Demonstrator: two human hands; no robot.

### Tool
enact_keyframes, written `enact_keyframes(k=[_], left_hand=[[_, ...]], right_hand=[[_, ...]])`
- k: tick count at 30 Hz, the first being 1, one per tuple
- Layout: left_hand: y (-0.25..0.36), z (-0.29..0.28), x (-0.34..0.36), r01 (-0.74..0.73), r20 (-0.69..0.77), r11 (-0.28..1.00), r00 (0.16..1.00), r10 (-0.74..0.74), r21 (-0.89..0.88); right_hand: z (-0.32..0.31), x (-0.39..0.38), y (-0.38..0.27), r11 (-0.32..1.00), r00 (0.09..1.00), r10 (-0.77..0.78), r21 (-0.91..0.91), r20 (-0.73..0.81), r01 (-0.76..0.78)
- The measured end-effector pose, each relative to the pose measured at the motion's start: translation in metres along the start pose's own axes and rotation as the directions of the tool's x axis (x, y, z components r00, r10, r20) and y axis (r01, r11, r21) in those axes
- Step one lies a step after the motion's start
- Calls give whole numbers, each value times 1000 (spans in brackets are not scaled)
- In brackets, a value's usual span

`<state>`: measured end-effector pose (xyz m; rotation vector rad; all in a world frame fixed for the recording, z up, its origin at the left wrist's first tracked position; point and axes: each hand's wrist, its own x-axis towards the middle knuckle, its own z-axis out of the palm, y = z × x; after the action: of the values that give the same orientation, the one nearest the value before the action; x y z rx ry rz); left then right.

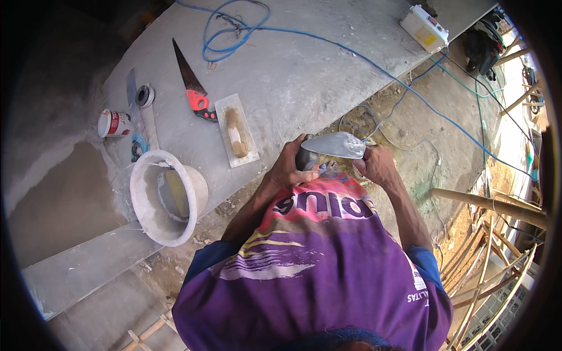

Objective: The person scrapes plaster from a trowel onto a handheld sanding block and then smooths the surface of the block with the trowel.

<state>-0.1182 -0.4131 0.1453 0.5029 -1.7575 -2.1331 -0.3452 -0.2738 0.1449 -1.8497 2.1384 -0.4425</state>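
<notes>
While the right hand [379, 164] closes around the handle end of a trowel [335, 145] at the centre of the frame, its pale blade pointing left, the left hand [287, 168] grasps a dark object [306, 155] whose kind I cannot tell. The blade's tip overlaps that object; contact is unclear. Beside the hands, the slab [281, 76] has an edge slanting from lower left to upper right. A float [236, 131] lies near this edge, left of centre, with a bucket [199, 187] farther left. Bare slab separates the float from the blue cable [328, 39] above.
</notes>
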Motion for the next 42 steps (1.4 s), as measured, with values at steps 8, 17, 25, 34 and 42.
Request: enact_keyframes(k=[8, 17, 25, 34, 42], left_hand=[[-10, 1, 3, -93, 76, 995, 992, 96, -43], [-19, -12, 4, -41, 76, 994, 996, 49, -100], [-25, -11, -1, -3, -20, 997, 1000, 1, -76], [11, -11, -9, -203, 66, 972, 978, 196, 119], [0, -27, 4, -148, 99, 969, 986, 131, 196]], right_hand=[[11, 5, 10, 980, 979, 201, -14, 22, -201], [-26, -21, 4, 974, 969, 228, 17, -89, -228], [-4, -17, -42, 998, 998, -22, 62, -58, 25], [16, 12, 1, 926, 922, 375, 8, 101, -378], [-32, -9, 6, 929, 918, 369, 26, -146, -369]])
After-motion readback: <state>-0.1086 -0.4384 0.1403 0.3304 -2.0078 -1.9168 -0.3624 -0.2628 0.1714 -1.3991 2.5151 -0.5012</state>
